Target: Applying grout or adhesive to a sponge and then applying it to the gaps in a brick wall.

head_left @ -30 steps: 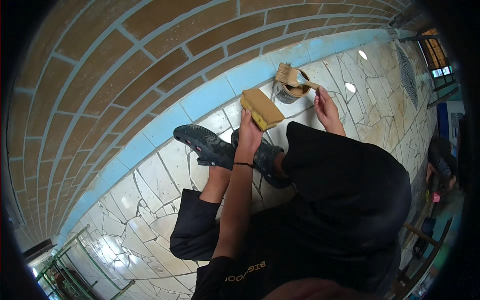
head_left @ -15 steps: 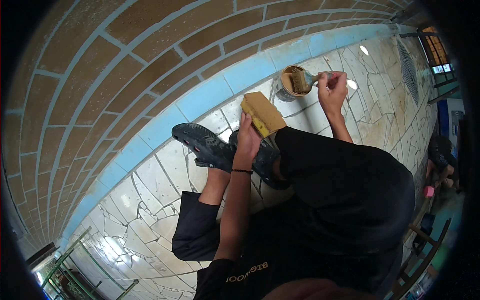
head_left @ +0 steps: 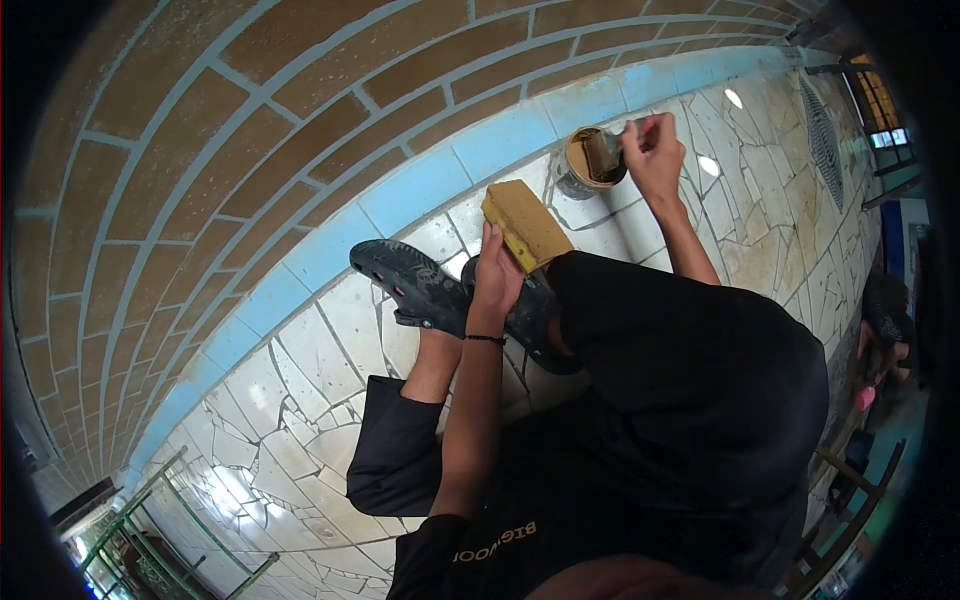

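My left hand [head_left: 495, 277] is closed on a thick yellow sponge [head_left: 532, 228], whose upper face is coated brown. It is held between my knee and a paint can [head_left: 574, 187]. The can stands on the floor and holds brown paint. My right hand [head_left: 656, 167] grips the handle of a wide paintbrush [head_left: 611, 150]. The brush tilts down over the can's mouth, its brown bristles inside the rim. How deep they reach into the paint, I cannot tell.
A brick-patterned wall [head_left: 330, 120] rises along the far left, with a light-blue strip [head_left: 410, 188] at its base. The floor is pale broken-stone tile [head_left: 300, 350]. My dark clogs [head_left: 410, 285] are near the wall. Another person [head_left: 885, 320] is at the far right; a green metal frame [head_left: 150, 510] stands lower left.
My right hand has shifted slightly up and left, and the brush has gone further into the can. My left hand and the sponge have stayed nearly still.
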Tool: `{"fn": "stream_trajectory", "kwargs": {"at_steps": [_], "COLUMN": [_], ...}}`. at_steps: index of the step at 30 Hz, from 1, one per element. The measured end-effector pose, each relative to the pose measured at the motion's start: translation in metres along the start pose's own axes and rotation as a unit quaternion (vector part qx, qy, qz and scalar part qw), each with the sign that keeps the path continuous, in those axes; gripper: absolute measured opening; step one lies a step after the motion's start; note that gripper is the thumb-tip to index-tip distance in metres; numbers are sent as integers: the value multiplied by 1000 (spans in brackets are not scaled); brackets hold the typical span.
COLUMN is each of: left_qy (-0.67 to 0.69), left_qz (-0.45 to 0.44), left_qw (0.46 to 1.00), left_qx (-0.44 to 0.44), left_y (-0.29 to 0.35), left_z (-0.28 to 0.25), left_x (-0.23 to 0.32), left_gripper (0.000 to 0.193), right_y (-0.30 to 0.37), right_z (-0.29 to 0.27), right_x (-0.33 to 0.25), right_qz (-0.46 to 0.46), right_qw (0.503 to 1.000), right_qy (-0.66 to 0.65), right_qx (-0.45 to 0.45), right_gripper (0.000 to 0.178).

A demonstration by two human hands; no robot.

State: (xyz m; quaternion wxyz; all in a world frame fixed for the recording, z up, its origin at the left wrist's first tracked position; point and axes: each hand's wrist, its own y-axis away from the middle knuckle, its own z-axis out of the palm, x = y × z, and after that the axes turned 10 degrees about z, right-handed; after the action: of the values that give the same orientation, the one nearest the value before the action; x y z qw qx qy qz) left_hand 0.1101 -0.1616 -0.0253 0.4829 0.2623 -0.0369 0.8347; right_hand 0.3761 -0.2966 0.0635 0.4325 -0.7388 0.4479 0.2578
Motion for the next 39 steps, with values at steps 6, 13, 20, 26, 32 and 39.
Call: {"fn": "stream_trajectory", "kwargs": {"at_steps": [6,13,20,26,32,39], "left_qy": [-12,-10,-45,-21,-25,-48], "left_qz": [0,5,18,-8,-16,-10], "left_qw": [1000,1000,999,999,997,997], "left_qx": [1,-3,13,47,73,57], "left_y": [1,-2,-14,-35,-49,-40], "left_z": [4,-6,-3,-11,-6,-22], "left_x": [-2,-6,-16,-16,-13,-16], "left_gripper": [52,51,51,50,51,53], "right_y": [8,7,22,31,36,37], "right_z": [0,-12,-29,-30,-31,-17], "right_x": [24,38,110,111,138,141], "right_qz": [17,171,352,425,441,463], "right_qw": [999,955,852,735,690,628], "right_qy": [-28,-240,-387,-527,-573,-625], "right_qx": [-8,43,19,24,-33,-12], "right_gripper": [28,21,26,24,21,29]}}
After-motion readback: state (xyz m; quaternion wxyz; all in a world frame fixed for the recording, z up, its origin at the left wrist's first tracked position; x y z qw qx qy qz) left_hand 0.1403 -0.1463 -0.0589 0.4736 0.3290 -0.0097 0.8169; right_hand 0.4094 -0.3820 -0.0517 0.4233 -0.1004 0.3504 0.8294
